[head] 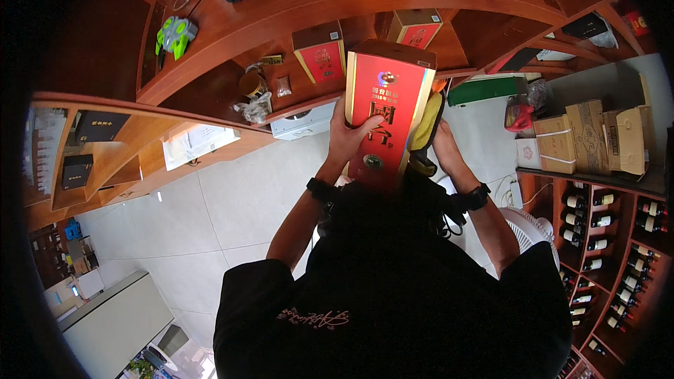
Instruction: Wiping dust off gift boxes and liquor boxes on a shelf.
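A tall red gift box [380, 131] with gold edges and a brown end stands tilted in front of my chest. It bears writing and a shiny emblem. My left hand [347, 134] grips its left side, thumb lying across the front face. On the other side, a yellow cloth with black edging [425, 123] is bunched in my right hand [444, 142], pressed close to the box's right edge. The fingers of that hand are mostly hidden behind the cloth. Two similar boxes, one at the left [322, 58] and one farther right [418, 31], stand on the wooden shelf [295, 76] beyond.
A small pouch [284, 86] and a plastic-wrapped item [255, 109] lie on that shelf. Green toys [176, 37] sit higher up. At right are cardboard boxes [587, 134], a wine rack [605, 252] and a white fan [529, 229]. A grey-topped counter [121, 321] stands lower left.
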Demonstrator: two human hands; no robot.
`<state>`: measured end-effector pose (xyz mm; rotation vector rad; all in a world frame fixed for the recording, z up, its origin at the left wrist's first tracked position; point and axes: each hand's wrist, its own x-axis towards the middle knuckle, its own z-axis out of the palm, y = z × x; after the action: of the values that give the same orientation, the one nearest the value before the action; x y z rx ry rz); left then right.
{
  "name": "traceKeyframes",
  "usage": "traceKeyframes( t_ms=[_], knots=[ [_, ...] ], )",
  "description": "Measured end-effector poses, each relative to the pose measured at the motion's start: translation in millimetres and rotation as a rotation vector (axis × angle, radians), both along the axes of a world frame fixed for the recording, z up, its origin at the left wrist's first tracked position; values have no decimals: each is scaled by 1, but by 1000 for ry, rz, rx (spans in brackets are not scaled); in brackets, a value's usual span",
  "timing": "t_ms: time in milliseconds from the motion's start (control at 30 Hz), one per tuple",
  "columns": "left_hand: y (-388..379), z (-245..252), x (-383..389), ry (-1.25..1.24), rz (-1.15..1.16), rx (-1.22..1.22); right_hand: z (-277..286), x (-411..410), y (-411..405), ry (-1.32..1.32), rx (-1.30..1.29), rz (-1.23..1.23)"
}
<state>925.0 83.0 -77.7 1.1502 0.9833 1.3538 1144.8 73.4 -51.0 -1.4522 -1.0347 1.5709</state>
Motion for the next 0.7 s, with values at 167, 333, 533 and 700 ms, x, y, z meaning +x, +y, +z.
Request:
traceKeyframes(
  t_ms=[167,333,533,700],
  knots=[
    [52,-10,4,365,140,188,0,4,41,186,-26,-65],
    [89,-25,5,227,41,126,-16,0,100,207,9,-48],
    [122,-46,0,458,103,196,4,-9,147,131,42,-26],
    [140,-89,-2,465,158,65,-40,-14,180,70,48,-32]
  ],
)
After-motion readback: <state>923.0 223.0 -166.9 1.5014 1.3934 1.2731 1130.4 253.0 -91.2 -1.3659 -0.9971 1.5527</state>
